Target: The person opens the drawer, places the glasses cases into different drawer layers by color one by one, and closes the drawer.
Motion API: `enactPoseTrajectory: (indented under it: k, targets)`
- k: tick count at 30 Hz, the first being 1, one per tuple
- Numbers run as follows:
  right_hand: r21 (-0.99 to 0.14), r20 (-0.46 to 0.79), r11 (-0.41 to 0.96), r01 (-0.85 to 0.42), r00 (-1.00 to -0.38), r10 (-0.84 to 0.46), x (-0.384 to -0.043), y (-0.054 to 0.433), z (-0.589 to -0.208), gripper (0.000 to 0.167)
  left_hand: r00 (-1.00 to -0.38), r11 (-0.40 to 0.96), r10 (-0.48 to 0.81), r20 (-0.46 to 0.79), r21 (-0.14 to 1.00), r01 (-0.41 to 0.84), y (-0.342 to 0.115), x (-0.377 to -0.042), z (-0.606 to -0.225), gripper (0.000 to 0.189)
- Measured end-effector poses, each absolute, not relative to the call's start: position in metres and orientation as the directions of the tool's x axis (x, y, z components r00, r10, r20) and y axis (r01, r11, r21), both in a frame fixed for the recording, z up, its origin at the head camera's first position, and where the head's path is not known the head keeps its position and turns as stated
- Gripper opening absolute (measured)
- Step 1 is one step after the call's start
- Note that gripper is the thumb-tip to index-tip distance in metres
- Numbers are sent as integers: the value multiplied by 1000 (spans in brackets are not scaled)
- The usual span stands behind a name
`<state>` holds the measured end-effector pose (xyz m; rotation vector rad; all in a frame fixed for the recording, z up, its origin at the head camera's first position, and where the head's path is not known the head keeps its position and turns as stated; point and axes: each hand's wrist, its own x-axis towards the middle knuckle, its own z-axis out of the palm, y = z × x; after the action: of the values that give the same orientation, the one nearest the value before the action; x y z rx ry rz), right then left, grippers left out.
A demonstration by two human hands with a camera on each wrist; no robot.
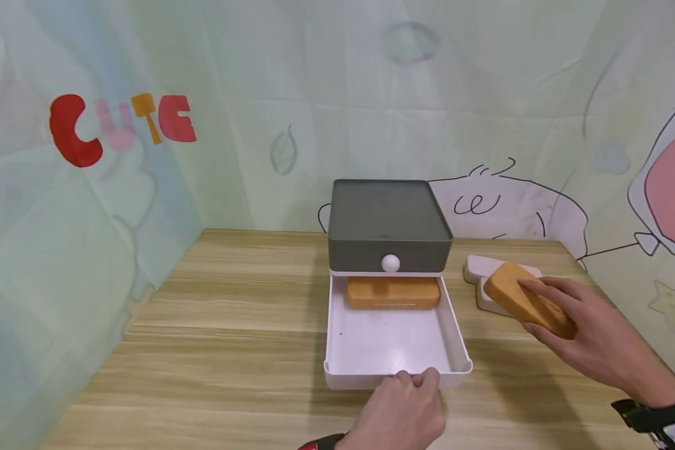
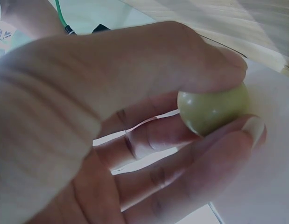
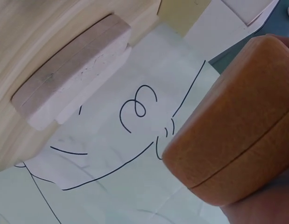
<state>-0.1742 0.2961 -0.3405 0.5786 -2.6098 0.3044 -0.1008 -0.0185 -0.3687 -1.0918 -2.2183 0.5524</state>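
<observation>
My left hand [image 1: 402, 409] is at the front of a pulled-out white drawer [image 1: 394, 344], under a dark grey box top [image 1: 388, 209]. In the left wrist view its thumb and fingers pinch a round knob [image 2: 212, 109] on the drawer front. My right hand [image 1: 590, 334] grips an orange-brown rounded block [image 1: 529, 300], which has a thin seam along its side in the right wrist view. Behind and below that block are two whitish blocks of similar shape, one farther back [image 1: 480, 267] and one nearer [image 1: 489, 300]. Another orange-brown block [image 1: 394, 292] lies at the back of the drawer.
A white knob [image 1: 390, 263] sits on the closed upper drawer. The wooden table [image 1: 230, 331] meets a printed cloth backdrop [image 1: 292, 75] at the back and left, with the cloth also rising at the right.
</observation>
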Motion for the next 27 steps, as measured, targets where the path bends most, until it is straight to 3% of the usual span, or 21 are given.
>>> enactPoseTrajectory:
  k: [4, 11, 27]
  targets:
    - [-113, 449, 891, -439, -822, -349, -173, 290, -337, 71, -483, 578, 810, 334, -595, 558, -18, -101, -368, 12]
    - [-111, 504, 856, -506, -771, -390, -177, 278, -335, 74, -492, 584, 805, 332, -592, 556, -18, -101, -369, 12]
    - [-131, 516, 799, -587, -728, -451, -173, 248, -327, 74, -468, 573, 815, 342, -602, 556, -18, -101, -370, 12]
